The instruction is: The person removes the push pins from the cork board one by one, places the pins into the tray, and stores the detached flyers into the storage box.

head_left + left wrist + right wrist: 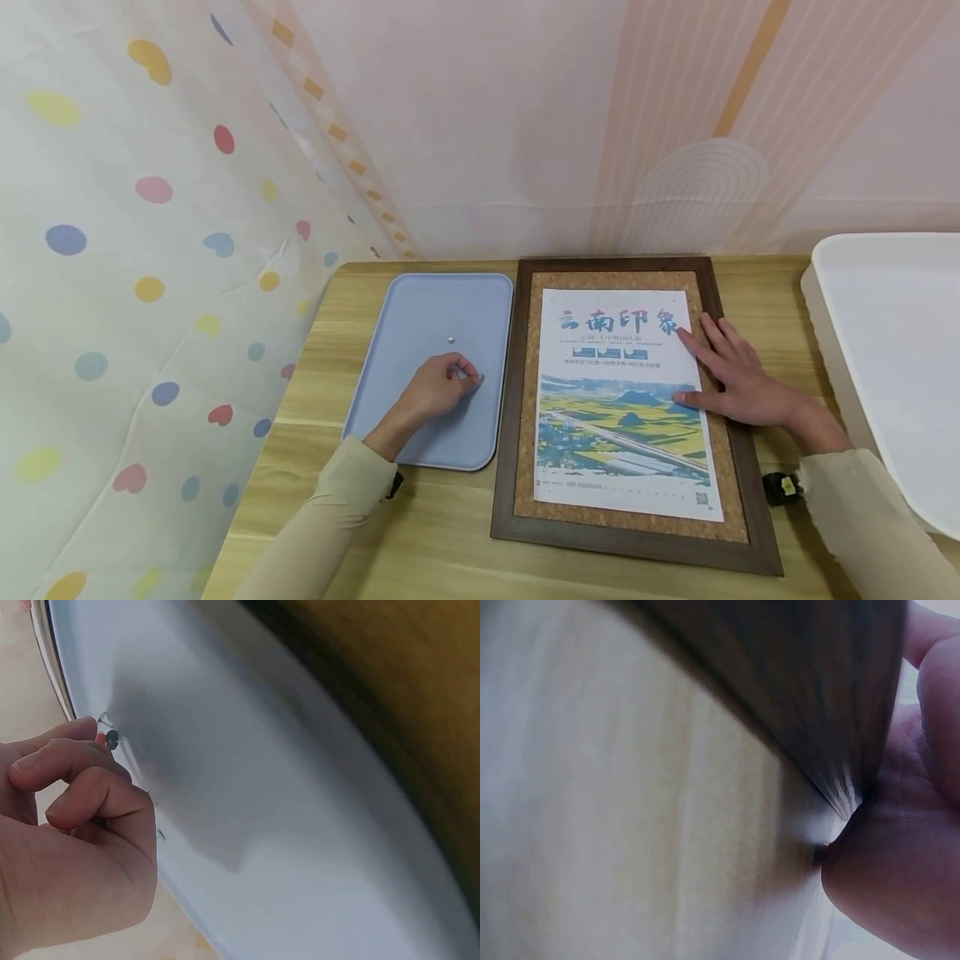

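Observation:
In the head view my left hand (438, 387) is over a blue tray (420, 312), its thumb and forefinger pinching at a small thumbtack (481, 379). The left wrist view shows this tack (112, 740) at the fingertips, with the other fingers curled. A second, silvery tack (452, 340) lies farther back on the tray. My right hand (738, 379) is spread over the right side of a corkboard (525, 400) in a dark wooden frame. Its fingertips touch a printed poster (622, 350) lying on the cork. The right wrist view shows mostly the palm and the frame's edge.
A large white bin (847, 333) stands to the right of the board. The wooden table (315, 400) meets a dotted curtain (150, 333) on the left and a pink patterned backdrop (525, 125) behind.

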Motion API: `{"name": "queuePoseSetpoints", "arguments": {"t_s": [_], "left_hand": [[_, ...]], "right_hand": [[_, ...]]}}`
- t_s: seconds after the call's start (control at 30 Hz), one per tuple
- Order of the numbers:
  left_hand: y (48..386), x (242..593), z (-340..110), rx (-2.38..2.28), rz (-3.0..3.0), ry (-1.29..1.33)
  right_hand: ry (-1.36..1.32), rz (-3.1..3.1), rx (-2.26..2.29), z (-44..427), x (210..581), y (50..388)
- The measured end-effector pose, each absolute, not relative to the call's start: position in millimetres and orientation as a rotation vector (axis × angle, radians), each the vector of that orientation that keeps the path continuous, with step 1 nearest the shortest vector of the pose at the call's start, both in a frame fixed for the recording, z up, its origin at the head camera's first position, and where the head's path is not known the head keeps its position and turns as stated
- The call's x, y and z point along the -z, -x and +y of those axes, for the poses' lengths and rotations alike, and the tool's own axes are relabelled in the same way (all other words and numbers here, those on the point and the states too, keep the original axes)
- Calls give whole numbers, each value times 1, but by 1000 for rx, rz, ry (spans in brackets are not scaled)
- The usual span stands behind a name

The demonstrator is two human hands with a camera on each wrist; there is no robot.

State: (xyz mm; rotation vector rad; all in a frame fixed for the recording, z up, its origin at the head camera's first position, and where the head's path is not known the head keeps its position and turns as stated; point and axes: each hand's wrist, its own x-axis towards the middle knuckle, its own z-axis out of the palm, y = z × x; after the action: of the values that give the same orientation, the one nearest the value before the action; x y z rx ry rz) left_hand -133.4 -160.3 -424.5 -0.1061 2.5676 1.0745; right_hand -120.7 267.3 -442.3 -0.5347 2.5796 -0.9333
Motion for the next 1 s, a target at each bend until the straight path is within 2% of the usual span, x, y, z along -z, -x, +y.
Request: {"name": "queuePoseSetpoints", "arguments": {"t_s": [0.37,1.0], "left_hand": [[133,417,-150,-1118,2581,57],[125,408,-106,-1366,2362,-70]], "right_hand": [[541,2590,927,268,444,121],[555,2599,917,267,445,121]]}}
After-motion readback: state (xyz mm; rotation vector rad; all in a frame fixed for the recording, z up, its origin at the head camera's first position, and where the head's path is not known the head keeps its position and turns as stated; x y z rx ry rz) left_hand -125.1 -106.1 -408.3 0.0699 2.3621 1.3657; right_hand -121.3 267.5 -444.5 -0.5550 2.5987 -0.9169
